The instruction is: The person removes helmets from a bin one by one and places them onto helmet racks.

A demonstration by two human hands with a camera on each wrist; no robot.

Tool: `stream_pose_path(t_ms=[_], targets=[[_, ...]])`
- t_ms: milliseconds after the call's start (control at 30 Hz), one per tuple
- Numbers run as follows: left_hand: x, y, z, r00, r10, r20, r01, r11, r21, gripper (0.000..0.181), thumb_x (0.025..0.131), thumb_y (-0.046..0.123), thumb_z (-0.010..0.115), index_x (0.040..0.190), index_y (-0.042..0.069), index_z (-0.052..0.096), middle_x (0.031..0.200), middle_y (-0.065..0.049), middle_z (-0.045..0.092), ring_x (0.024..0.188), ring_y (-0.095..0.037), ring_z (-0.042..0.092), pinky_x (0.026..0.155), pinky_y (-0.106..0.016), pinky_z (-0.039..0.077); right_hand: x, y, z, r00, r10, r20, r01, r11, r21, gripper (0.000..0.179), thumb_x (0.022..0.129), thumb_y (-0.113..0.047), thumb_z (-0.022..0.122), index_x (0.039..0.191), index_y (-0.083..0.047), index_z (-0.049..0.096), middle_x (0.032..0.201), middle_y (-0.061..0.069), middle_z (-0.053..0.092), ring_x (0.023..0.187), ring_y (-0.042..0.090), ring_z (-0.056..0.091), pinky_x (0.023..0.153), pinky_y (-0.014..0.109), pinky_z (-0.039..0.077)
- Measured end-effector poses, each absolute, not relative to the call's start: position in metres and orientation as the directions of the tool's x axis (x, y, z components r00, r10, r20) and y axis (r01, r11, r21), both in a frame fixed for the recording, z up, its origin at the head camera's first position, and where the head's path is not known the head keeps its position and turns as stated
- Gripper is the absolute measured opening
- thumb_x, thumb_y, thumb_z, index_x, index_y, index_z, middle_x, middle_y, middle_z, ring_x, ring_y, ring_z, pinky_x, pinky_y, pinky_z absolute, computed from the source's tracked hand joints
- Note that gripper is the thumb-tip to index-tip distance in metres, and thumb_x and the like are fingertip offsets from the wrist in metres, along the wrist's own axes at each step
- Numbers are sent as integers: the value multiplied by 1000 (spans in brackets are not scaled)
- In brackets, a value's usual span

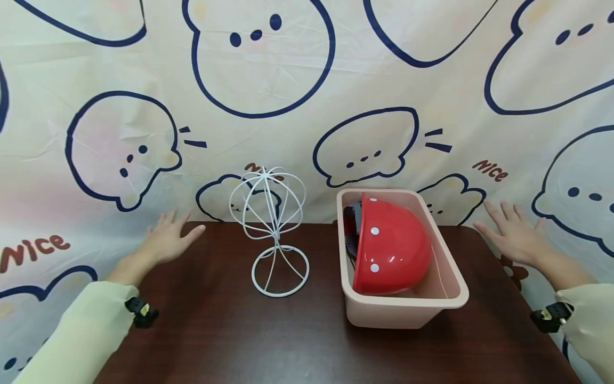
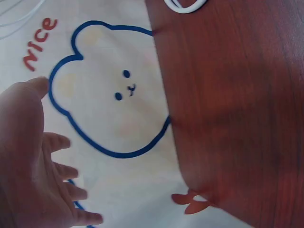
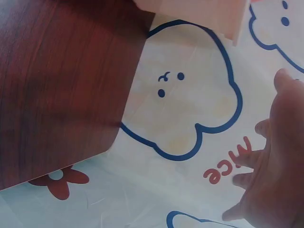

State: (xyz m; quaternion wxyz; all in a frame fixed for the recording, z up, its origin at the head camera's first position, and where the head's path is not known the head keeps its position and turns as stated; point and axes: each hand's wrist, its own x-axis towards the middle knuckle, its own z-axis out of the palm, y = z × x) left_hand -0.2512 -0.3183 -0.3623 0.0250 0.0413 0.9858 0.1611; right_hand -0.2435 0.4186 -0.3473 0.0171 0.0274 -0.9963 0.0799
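My left hand [image 1: 165, 240] is held out at the table's far left corner, fingers spread, holding nothing. At the opposite side my right hand [image 1: 515, 237] extends past the table's right edge, its fingers also apart and free of any object. Between them a white wire stand [image 1: 273, 234] with a globe-shaped top stands upright on a ring base; the left hand is nearest to it. A pink plastic bin [image 1: 403, 301] sits nearer the right hand. Inside it lies a red helmet [image 1: 395, 245] with white dots, tipped on its side, its dark straps partly hidden by the bin wall.
The dark brown wooden table [image 1: 230, 341] has its far edge against a pale cloth backdrop [image 1: 268, 144] printed with blue cartoon outlines. Black wrist devices are worn over both light green sleeves [image 1: 91, 325].
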Motion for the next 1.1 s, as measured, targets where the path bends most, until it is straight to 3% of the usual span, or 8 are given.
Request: stream_pose_path(t_ms=[100,233,467,600,700,833,933,1100], targets=[[-242,-321,-355,-993,109,-40,90,941,328,91,103,62,39,154,-11,24,155,-47,10,142,-66,7,110,-80,11,-239,421,-342,-997,-68,29,-73,976,-204,87,107,-60,28,157,7,7,150,48,19,137,69,12,99,89,-3],[-229,-323,-345,-985,169,-43,143,924,355,85,104,54,48,150,-15,31,152,-48,17,139,-66,18,109,-78,20,-231,423,-336,-993,-118,-25,-104,946,-307,81,110,-48,32,155,14,7,148,49,22,132,70,25,101,85,19],[-205,-310,-333,-952,299,-71,232,849,475,65,104,43,56,144,-8,47,141,-36,50,126,-53,51,98,-69,45,-213,419,-333,-975,-169,-146,-79,872,-484,73,112,-44,30,150,18,24,145,48,32,125,64,41,93,78,40],[-193,-294,-329,-928,365,-79,254,771,584,54,105,36,58,143,-2,52,137,-27,58,115,-39,63,90,-54,57,-206,409,-334,-961,-201,-188,-52,804,-593,66,112,-39,35,150,14,29,140,41,47,114,47,62,87,56,58],[-187,-281,-324,-901,428,-69,269,678,684,49,104,29,59,142,-1,53,137,-24,59,109,-29,67,84,-41,61,-202,403,-337,-948,-239,-209,-21,704,-709,62,111,-32,42,151,12,28,137,36,54,109,29,69,83,40,62],[-180,-260,-316,-855,516,-48,291,554,780,44,105,24,58,142,1,53,138,-21,59,108,-21,69,84,-34,61,-199,397,-344,-922,-292,-252,51,554,-831,58,110,-26,45,151,12,27,127,19,65,102,16,69,83,37,62],[-177,-242,-309,-821,570,-30,312,491,813,42,106,22,58,142,1,54,139,-20,58,109,-18,69,87,-33,60,-199,395,-350,-902,-332,-275,98,463,-881,47,110,-22,45,148,3,37,120,3,68,102,17,70,85,39,61],[-180,-210,-303,-792,610,-16,318,435,843,42,105,23,59,142,3,54,139,-18,59,113,-19,67,91,-33,59,-198,391,-358,-875,-404,-266,120,351,-929,27,109,-18,45,131,-31,54,117,-6,69,105,18,70,87,41,61]])
